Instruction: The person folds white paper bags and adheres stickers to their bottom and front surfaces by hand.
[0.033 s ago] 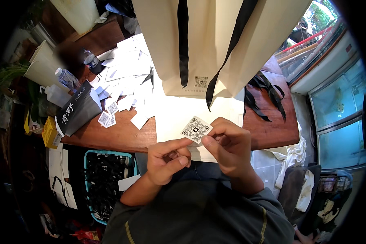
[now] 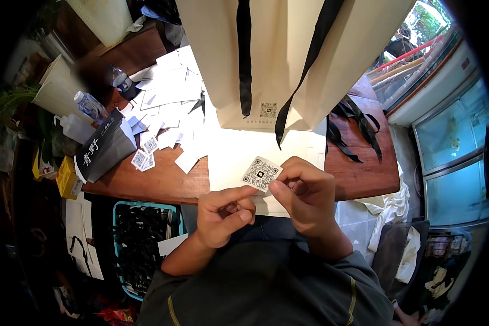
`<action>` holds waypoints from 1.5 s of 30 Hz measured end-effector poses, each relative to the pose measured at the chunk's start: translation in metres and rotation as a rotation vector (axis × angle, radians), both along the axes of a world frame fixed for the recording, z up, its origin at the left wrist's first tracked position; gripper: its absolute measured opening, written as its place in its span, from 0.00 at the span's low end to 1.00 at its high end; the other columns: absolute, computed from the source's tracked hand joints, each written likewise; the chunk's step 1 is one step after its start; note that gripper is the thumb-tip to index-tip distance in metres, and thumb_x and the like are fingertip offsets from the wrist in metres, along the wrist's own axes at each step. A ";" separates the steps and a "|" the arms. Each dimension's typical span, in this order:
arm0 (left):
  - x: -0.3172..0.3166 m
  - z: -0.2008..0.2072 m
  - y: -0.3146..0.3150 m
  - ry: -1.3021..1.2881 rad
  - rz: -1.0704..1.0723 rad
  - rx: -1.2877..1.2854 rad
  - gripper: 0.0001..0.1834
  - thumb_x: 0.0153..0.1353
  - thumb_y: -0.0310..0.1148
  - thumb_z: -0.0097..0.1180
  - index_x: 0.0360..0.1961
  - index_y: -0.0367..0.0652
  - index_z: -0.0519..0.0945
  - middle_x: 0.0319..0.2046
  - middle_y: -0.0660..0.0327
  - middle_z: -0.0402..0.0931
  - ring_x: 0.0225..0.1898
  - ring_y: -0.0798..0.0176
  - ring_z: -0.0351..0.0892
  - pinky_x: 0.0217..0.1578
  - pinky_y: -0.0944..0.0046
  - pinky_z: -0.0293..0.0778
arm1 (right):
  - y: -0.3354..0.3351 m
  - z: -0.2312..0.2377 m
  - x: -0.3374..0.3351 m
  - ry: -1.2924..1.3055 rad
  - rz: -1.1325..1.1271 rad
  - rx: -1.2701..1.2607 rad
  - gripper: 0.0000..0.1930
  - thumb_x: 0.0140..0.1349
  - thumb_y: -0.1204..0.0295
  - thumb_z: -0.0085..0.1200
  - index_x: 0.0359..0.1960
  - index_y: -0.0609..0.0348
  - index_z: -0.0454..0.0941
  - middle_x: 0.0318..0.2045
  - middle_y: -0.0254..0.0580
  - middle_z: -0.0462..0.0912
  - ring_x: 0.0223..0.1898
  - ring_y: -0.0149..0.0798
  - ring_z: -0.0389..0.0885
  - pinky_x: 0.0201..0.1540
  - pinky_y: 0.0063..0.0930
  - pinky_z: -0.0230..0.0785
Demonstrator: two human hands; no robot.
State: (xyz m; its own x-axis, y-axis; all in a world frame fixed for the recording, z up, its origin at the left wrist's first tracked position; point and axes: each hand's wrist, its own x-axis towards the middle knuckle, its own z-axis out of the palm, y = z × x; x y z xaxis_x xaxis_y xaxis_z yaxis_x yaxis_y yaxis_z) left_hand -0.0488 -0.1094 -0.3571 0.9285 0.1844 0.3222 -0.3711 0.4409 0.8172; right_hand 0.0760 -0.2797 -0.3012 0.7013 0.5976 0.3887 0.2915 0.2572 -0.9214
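Between thumb and index finger, my right hand (image 2: 305, 193) pinches a small white square sticker (image 2: 261, 174) printed with a black square code. My left hand (image 2: 224, 214) has its index fingertip stretched out to the sticker's lower left edge, the thumb apart and the other fingers curled. Just beyond stands a large cream paper bag (image 2: 280, 60) with two black ribbon handles (image 2: 244, 65) hanging down its front. A similar code is printed low on this bag. Under the sticker lies a cream sheet or flattened bag (image 2: 228, 163) on the brown table.
White cards and papers (image 2: 165, 103) cover the table's left side, beside a black printed bag (image 2: 106, 146), a plastic bottle (image 2: 92, 106) and a yellow box (image 2: 68, 176). Black ribbons (image 2: 358, 122) lie at right. Below the table, a blue basket (image 2: 144, 204) holds black ribbon pieces.
The sticker has shifted very slightly to the left in my right fingers. Otherwise both hands keep nearly the same place.
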 end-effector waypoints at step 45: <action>0.139 0.027 0.036 0.428 0.426 0.603 0.11 0.70 0.29 0.68 0.43 0.29 0.91 0.22 0.64 0.81 0.24 0.73 0.76 0.27 0.70 0.68 | -0.007 -0.038 0.079 -0.415 -0.736 -0.200 0.11 0.61 0.74 0.76 0.33 0.58 0.81 0.21 0.33 0.75 0.18 0.25 0.71 0.22 0.23 0.62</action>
State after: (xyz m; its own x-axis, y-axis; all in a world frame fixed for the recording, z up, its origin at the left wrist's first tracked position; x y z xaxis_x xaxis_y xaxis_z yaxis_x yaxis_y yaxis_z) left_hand 0.0905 -0.0737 -0.3305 0.8829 0.4553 0.1147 -0.0125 -0.2216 0.9751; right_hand 0.1546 -0.2868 -0.3388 0.7610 0.1320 0.6352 0.6429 -0.2841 -0.7113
